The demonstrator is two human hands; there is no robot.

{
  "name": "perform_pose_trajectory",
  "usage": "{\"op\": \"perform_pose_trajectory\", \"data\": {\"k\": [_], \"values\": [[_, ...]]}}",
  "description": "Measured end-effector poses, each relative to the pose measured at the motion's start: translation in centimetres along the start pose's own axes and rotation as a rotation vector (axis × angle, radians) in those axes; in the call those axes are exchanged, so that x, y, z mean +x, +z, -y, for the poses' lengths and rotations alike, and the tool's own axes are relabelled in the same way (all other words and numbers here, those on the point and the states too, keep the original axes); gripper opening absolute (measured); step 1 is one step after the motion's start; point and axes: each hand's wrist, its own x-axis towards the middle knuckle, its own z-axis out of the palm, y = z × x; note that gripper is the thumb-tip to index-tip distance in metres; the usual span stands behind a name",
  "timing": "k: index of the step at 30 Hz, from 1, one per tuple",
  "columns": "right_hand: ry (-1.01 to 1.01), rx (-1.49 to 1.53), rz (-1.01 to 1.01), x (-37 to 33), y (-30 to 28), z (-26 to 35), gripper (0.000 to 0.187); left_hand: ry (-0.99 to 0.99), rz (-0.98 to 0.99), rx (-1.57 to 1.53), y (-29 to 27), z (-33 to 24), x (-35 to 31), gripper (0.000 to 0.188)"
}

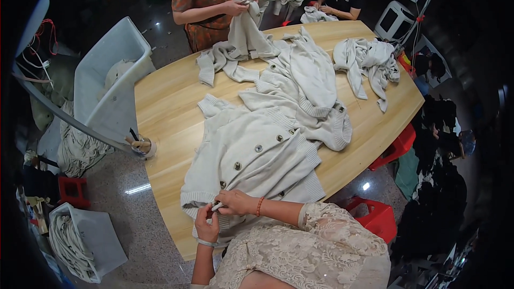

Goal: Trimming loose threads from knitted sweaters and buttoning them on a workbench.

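Observation:
A cream knitted cardigan [230,139] with dark buttons down its front lies spread in front of me, its ribbed hem at the near edge of the table. My left hand [206,225] is closed at this hem, fingertips pinching a small pale fold of the knit. From the right, my right hand [235,202] meets it, its fingers closed on the same spot, just below the lowest button of the placket. The exact bit between the fingertips is too small to make out. More cream buttoned knitwear [305,80] lies against the cardigan's far side.
Across the wooden table [166,112], a person in an orange-patterned top [206,0] holds another cream garment. A second person [342,0] sits farther back. Crumpled knitwear [369,59] lies at right. A tool cup [143,147], white bins [110,69] and red stools [375,219] flank the table.

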Motion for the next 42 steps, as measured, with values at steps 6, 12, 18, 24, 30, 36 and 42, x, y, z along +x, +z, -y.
{"op": "perform_pose_trajectory", "data": {"k": [6,12,18,24,30,36,42], "values": [[-0.019,0.033,0.032,-0.4,0.2,0.0,0.030,0.027,0.007,0.115,0.2,1.9,-0.6,0.024],[-0.045,0.148,0.043,-0.6,0.2,-0.4,0.033,-0.311,0.002,-0.110,0.3,2.8,-1.0,0.013],[-0.016,0.176,-0.103,-1.1,1.0,-0.9,0.036,-0.413,0.053,-0.409,0.3,2.8,-0.2,0.015],[0.160,0.215,0.001,-0.9,0.3,-0.4,0.035,-0.216,0.056,-0.321,1.0,1.6,-1.2,0.031],[0.157,0.197,0.077,-0.5,-0.5,-0.2,0.036,-0.235,-0.123,-0.166,2.4,1.9,-1.4,0.018],[0.149,0.210,0.139,-0.5,-1.3,-0.1,0.032,-0.442,-0.134,-0.417,3.2,2.6,-1.4,0.013],[0.111,0.142,0.087,-1.4,0.0,-0.3,0.027,-0.500,-0.052,-0.428,3.0,3.4,-1.5,0.012]]}}
